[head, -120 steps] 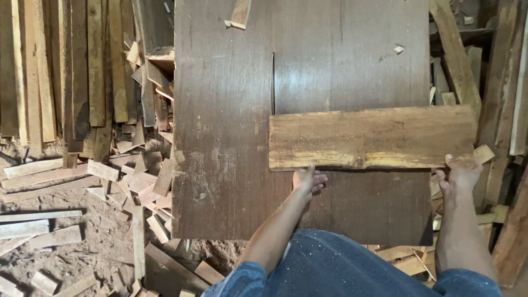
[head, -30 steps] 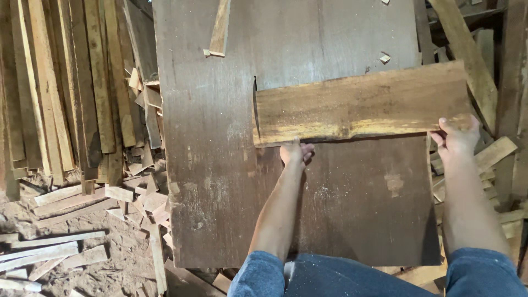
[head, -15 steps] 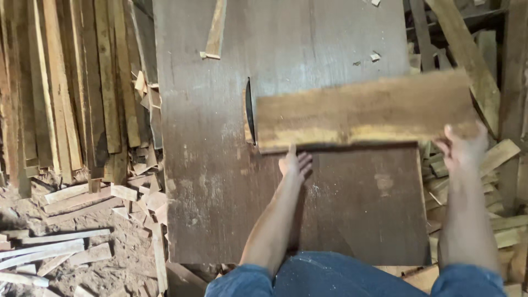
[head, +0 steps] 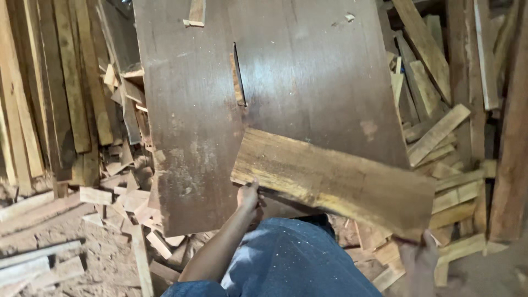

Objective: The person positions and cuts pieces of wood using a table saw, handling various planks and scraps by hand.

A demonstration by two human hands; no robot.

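I hold a yellowish wooden board (head: pixel 335 179) in both hands, tilted so its right end hangs lower. My left hand (head: pixel 248 197) grips the near edge at its left end. My right hand (head: pixel 419 258) grips the lower right corner, past the table's right side. The board hovers over the near part of a dark brown saw table (head: pixel 192 115). A thin saw blade (head: pixel 238 74) stands in a slot in the table, beyond the board's left end and apart from it. My blue-clad knee (head: pixel 291 258) is below the board.
Long planks (head: pixel 49 93) lean at the left. Short offcuts (head: pixel 126 192) litter the dirt floor at left. More offcuts and planks (head: pixel 440 137) are heaped at the right. A small wood scrap (head: pixel 195 14) lies on the table's far end.
The board was pulled back toward me, away from the blade, and now tilts with its right end lower. Both hands moved back and down with it.
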